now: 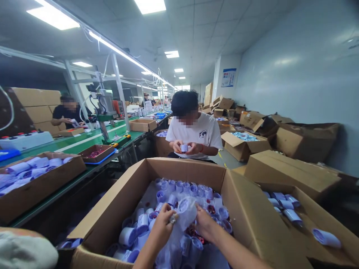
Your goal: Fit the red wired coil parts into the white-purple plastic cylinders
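Over the big open cardboard box (112, 198), my right hand (204, 223) grips the side of a thin translucent plastic bag (187, 219). A round white plastic part shows through the bag; whether it lies in or behind the film is unclear. My left hand (165, 223) is closed at the bag's other side, with a crumpled bit of film between thumb and fingers. Below both hands lie many white cylindrical plastic cups (127, 236), some upright and some tipped, with dark red parts (199, 237) among them.
Facing me, a co-worker (193, 130) sits behind the box, holding a white cylinder (184, 148). On the left runs a green workbench (64, 145) with a press (103, 108) and a carton of white cups (42, 168). At right stands another carton (311, 239) with several cups.
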`<state>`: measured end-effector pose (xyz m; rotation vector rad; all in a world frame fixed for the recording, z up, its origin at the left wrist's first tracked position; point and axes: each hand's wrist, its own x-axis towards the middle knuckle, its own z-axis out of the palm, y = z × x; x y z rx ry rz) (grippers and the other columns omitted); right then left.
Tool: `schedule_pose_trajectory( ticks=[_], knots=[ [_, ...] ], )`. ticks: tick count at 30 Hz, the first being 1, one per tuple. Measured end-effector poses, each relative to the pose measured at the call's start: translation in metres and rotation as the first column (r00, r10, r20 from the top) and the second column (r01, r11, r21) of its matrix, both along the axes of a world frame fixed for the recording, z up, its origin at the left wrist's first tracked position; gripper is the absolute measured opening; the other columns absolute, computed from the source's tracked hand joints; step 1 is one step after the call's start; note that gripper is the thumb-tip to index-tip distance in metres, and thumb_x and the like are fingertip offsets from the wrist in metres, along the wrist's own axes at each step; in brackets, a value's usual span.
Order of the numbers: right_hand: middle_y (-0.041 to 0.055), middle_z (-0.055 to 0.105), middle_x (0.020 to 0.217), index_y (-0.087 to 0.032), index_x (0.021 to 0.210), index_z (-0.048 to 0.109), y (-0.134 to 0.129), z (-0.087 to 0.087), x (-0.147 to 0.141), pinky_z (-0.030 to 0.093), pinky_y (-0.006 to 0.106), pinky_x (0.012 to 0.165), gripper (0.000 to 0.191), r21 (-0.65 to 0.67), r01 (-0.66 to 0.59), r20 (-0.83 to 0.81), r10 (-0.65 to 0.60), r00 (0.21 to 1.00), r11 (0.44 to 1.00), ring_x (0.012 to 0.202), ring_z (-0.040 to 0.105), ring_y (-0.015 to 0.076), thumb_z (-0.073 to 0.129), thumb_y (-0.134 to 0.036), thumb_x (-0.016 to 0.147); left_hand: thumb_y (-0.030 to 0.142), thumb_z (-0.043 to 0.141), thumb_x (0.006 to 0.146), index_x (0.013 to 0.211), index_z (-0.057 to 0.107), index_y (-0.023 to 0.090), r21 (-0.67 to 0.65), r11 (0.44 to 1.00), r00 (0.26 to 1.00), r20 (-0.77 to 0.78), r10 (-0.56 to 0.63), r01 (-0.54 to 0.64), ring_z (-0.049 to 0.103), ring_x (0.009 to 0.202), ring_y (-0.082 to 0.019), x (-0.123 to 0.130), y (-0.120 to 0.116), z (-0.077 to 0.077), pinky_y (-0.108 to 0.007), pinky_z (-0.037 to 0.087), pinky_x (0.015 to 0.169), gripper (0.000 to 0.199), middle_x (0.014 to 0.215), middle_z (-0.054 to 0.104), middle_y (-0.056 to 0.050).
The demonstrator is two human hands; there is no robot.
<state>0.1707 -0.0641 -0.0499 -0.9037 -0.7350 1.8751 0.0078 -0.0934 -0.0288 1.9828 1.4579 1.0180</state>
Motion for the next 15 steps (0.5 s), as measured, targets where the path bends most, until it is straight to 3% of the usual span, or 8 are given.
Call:
schedule_pose_trajectory(
  ticks=[3, 7, 10, 13, 15],
  knots=[
    [-0.0056, 0.058, 0.055, -0.020, 0.068, 0.058, 0.006, -0.004, 0.001, 0.035, 0.021, 0.050, 0.023, 0.065, 0.116, 0.124, -0.124, 0.985, 0.991, 0.050, 0.048, 0.0094, 0.065, -0.023, 0.047, 0.030, 0.041, 0.082, 0.058, 0.053, 0.019, -0.072, 0.996, 0.999, -0.020, 0.045, -0.047, 0.054, 0.072, -0.017, -0.001, 0.003, -0.001, -0.028, 0.043, 0.069, 0.029, 0.077, 0.058, -0.005],
    [-0.0059, 0.053, 0.051, -0.020, 0.064, 0.055, 0.008, -0.008, 0.000, 0.030, 0.020, 0.045, 0.018, 0.146, 0.249, 0.257, -0.280, 0.925, 0.957, 0.047, 0.044, 0.0094, 0.057, -0.030, 0.050, 0.010, 0.039, 0.074, 0.066, 0.051, 0.019, -0.161, 0.977, 0.986, -0.109, 0.122, -0.139, 0.056, 0.074, -0.017, -0.003, 0.008, -0.003, -0.025, 0.040, 0.068, 0.017, 0.071, 0.061, -0.002],
    [-0.0051, 0.053, 0.053, -0.019, 0.063, 0.056, 0.009, -0.009, -0.003, 0.034, 0.021, 0.048, 0.018, 0.266, 0.291, 0.285, -0.363, 0.887, 0.919, 0.050, 0.045, 0.0101, 0.057, -0.033, 0.051, 0.002, 0.038, 0.064, 0.069, 0.052, 0.019, -0.146, 0.980, 0.979, -0.168, 0.112, -0.138, 0.057, 0.073, -0.016, -0.002, 0.007, -0.002, -0.023, 0.039, 0.067, 0.023, 0.070, 0.061, 0.000],
    [-0.0047, 0.053, 0.054, -0.018, 0.066, 0.059, 0.012, -0.008, -0.003, 0.036, 0.022, 0.049, 0.020, 0.284, 0.290, 0.278, -0.368, 0.887, 0.914, 0.051, 0.045, 0.0105, 0.057, -0.034, 0.052, 0.007, 0.041, 0.067, 0.071, 0.055, 0.020, -0.111, 0.991, 0.989, -0.134, 0.060, -0.075, 0.059, 0.071, -0.016, 0.000, 0.003, 0.003, -0.023, 0.042, 0.067, 0.020, 0.070, 0.063, 0.001],
    [-0.0047, 0.054, 0.056, -0.018, 0.068, 0.060, 0.014, -0.006, 0.000, 0.036, 0.022, 0.049, 0.021, 0.282, 0.288, 0.275, -0.365, 0.889, 0.915, 0.050, 0.045, 0.0101, 0.056, -0.033, 0.053, 0.019, 0.047, 0.073, 0.076, 0.059, 0.020, -0.122, 0.990, 0.996, -0.069, 0.058, -0.066, 0.061, 0.075, -0.018, 0.000, 0.002, 0.008, -0.025, 0.044, 0.070, 0.013, 0.076, 0.067, -0.001]
  ],
)
